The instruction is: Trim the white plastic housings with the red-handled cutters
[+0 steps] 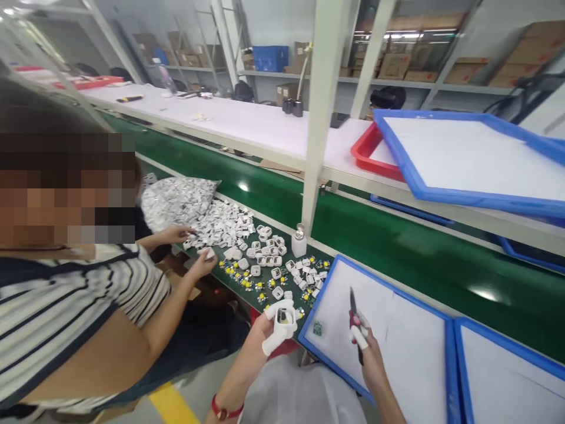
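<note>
A co-worker (83, 330) was cut off at left, a tray (503, 371) at right; the right hand (371, 352) partly hid a tool (354, 318).

This is a factory assembly room for small electronic goods. A long, glossy green bench surface (353, 232) runs past a seated co-worker in a striped shirt (136, 277), and on it lie many small white plastic housings (266, 261), little circuit boards with yellow round parts (246, 285) and a bulging clear plastic bag of white pieces (176, 203). Blue-rimmed white rectangular trays (453, 365) sit alongside, a long pale raised shelf (247, 121) runs above, and grey metal racks (410, 84) behind hold brown cardboard boxes (395, 66).
</note>
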The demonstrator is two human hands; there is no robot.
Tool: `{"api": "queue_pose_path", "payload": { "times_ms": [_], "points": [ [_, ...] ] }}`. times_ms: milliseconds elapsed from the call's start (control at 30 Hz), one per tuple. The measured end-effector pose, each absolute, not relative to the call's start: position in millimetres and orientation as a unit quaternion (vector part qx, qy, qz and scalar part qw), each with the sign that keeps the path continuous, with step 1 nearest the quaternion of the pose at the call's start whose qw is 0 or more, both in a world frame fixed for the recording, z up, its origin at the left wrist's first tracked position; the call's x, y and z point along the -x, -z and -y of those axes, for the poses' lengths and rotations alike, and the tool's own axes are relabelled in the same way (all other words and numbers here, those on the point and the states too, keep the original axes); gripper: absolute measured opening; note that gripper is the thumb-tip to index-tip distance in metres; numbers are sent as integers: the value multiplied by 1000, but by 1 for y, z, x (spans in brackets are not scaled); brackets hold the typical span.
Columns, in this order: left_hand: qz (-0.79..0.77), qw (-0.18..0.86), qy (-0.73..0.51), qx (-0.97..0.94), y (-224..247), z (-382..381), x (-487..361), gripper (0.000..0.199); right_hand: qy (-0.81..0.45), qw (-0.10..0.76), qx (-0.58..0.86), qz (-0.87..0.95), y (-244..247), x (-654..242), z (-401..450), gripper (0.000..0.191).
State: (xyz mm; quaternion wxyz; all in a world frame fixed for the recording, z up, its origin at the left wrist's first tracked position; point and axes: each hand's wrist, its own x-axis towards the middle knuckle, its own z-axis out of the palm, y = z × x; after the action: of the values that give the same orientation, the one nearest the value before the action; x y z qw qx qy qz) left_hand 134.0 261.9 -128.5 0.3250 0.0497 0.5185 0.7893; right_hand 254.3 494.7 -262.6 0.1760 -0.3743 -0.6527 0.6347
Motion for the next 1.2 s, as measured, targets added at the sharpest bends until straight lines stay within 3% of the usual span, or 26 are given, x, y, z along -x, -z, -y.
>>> {"api": "queue_pose_path", "payload": {
  "times_ms": [100,167,233,300,433,500,633,933,1200],
  "points": [
    [-554,257,-778,-144,116,-249,-133,59,-794,118,315,506,216,-245,-487,65],
    [-635,175,-729,-185,108,-240,-133,54,-779,80,282,554,187,-241,-489,66],
    [-727,53,-650,-216,99,-234,-133,48,-677,48,223,700,161,-241,-493,67],
    [-787,-81,-558,-249,92,-230,-134,42,-511,43,104,852,136,-244,-496,52],
    [-816,-231,-431,-308,82,-224,-136,40,-176,149,-131,964,90,-249,-491,18],
    [-823,-250,-395,-323,78,-222,-137,38,-90,199,-184,958,75,-250,-486,14],
    [-831,-267,-353,-337,73,-220,-140,35,-45,247,-219,943,62,-251,-476,19],
    [-840,-232,-368,-325,75,-218,-151,46,-64,243,-228,941,58,-255,-469,7],
    [-840,-242,-343,-344,72,-219,-159,47,-71,241,-234,939,53,-261,-465,15]
  ]
}}
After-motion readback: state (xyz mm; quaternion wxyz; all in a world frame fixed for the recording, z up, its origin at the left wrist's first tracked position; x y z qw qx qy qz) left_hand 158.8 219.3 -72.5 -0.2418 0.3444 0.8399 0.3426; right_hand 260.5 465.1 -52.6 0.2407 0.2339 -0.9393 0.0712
